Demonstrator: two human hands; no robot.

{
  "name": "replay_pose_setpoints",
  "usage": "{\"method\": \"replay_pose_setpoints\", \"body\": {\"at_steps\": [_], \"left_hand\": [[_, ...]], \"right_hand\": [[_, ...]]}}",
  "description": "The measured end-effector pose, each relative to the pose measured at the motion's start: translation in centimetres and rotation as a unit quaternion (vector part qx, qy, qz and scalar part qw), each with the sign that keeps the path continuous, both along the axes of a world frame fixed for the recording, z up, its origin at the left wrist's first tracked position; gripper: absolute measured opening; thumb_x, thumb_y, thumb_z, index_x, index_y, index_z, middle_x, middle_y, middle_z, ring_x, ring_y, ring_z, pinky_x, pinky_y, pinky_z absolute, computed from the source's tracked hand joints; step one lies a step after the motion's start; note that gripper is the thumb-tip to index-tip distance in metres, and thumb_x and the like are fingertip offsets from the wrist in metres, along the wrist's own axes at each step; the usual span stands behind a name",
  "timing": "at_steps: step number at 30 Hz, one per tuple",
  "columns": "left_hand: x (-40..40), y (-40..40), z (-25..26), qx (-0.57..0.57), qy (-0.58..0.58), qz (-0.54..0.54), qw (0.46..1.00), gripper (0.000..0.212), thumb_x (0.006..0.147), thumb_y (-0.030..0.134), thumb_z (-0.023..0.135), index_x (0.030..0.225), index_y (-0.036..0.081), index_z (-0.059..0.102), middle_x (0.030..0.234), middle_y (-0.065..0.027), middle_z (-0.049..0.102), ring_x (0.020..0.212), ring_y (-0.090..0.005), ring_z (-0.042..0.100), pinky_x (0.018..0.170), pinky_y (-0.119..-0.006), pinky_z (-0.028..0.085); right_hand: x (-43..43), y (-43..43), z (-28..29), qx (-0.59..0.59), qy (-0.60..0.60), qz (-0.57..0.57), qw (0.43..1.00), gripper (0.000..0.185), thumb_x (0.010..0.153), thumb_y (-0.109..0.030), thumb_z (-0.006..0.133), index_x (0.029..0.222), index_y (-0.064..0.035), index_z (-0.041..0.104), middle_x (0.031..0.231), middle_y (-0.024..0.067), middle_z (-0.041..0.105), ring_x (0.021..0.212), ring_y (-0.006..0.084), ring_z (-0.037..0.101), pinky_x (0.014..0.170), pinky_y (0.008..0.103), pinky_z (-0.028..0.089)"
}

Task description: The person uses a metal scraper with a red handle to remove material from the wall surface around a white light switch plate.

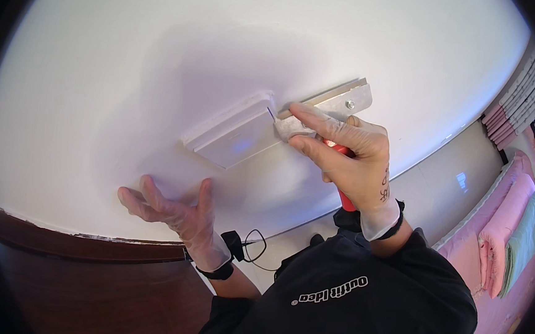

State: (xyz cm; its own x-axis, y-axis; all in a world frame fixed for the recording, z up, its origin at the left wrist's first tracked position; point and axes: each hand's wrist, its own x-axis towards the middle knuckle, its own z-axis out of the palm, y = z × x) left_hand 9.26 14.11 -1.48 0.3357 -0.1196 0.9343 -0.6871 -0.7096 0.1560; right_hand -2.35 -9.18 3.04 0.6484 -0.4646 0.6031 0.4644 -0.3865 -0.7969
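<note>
My right hand (357, 150), in a clear thin glove, grips a red-handled putty knife (348, 203) together with the near end of a flat metal scraper blade holder (353, 98) fitted with a hex bolt. Its near end is close to the right end of a pale rectangular wall fixture (239, 137), whose upper edge has a rough white border. A short dark blue mark or strip lies between them. My left hand (176, 212), also gloved, is held below and left of the fixture with fingers spread and nothing in it.
A white wall (93, 61) fills most of the view. A dark reddish-brown door or panel (100, 290) stands lower left. At right are a bed (470, 255) with folded pink (505, 225) and green bedding (522, 245), and stacked padded panels (518, 101). A black cable hangs near my left wrist.
</note>
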Motion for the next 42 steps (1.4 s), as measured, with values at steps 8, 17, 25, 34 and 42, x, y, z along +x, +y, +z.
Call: {"method": "replay_pose_setpoints", "body": {"at_steps": [8, 17, 25, 34, 42], "left_hand": [[-0.3, 0.0, 0.1, -0.001, 0.013, 0.008, 1.0, 0.093, 0.07, 0.051, 0.076, 0.141, 0.018, 0.028, 0.149, -0.0125, 0.003, 0.136, -0.0411, 0.002, 0.105, -0.063, 0.017], [-0.1, 0.0, 0.0, 0.003, 0.006, 0.026, 1.0, 0.095, 0.069, 0.056, 0.075, 0.141, 0.018, 0.028, 0.148, -0.0135, 0.004, 0.136, -0.042, 0.003, 0.103, -0.065, 0.017], [-0.2, -0.2, 0.2, 0.005, 0.003, 0.01, 1.0, 0.094, 0.069, 0.051, 0.077, 0.141, 0.018, 0.027, 0.148, -0.0139, 0.003, 0.136, -0.0404, 0.002, 0.104, -0.064, 0.019], [0.0, -0.4, 0.1, -0.005, -0.002, -0.015, 1.0, 0.093, 0.069, 0.048, 0.079, 0.141, 0.02, 0.027, 0.148, -0.0142, 0.002, 0.137, -0.0375, 0.002, 0.105, -0.062, 0.021], [-0.1, -0.3, 0.0, 0.002, 0.004, 0.015, 1.0, 0.094, 0.07, 0.055, 0.075, 0.142, 0.018, 0.027, 0.148, -0.0147, 0.003, 0.136, -0.0403, 0.003, 0.104, -0.064, 0.019]], "right_hand": [[-0.5, 0.2, -0.4, 0.021, 0.033, 0.011, 0.999, 0.036, 0.074, -0.003, 0.076, 0.108, -0.0082, 0.07, 0.078, 0.0052, 0.069, 0.047, 0.0037, 0.045, 0.042, 0.018, 0.036], [-0.1, -0.2, -0.7, -0.007, -0.008, 0.014, 1.0, 0.036, 0.073, -0.001, 0.076, 0.108, -0.0069, 0.07, 0.081, 0.0068, 0.071, 0.047, 0.0032, 0.046, 0.042, 0.0181, 0.037], [0.1, -0.3, -0.9, -0.002, -0.018, 0.019, 1.0, 0.037, 0.072, 0.0, 0.075, 0.109, -0.006, 0.069, 0.075, 0.0064, 0.07, 0.046, 0.0029, 0.046, 0.041, 0.0179, 0.037], [0.0, -0.3, -0.9, 0.002, -0.016, 0.02, 1.0, 0.037, 0.073, 0.003, 0.074, 0.108, -0.0052, 0.07, 0.069, 0.0037, 0.068, 0.045, 0.0028, 0.046, 0.041, 0.018, 0.036], [1.1, -0.8, -0.5, 0.003, -0.05, -0.024, 0.998, 0.034, 0.075, -0.002, 0.076, 0.108, -0.0036, 0.069, 0.07, 0.0028, 0.067, 0.045, 0.003, 0.045, 0.041, 0.0182, 0.034]]}}
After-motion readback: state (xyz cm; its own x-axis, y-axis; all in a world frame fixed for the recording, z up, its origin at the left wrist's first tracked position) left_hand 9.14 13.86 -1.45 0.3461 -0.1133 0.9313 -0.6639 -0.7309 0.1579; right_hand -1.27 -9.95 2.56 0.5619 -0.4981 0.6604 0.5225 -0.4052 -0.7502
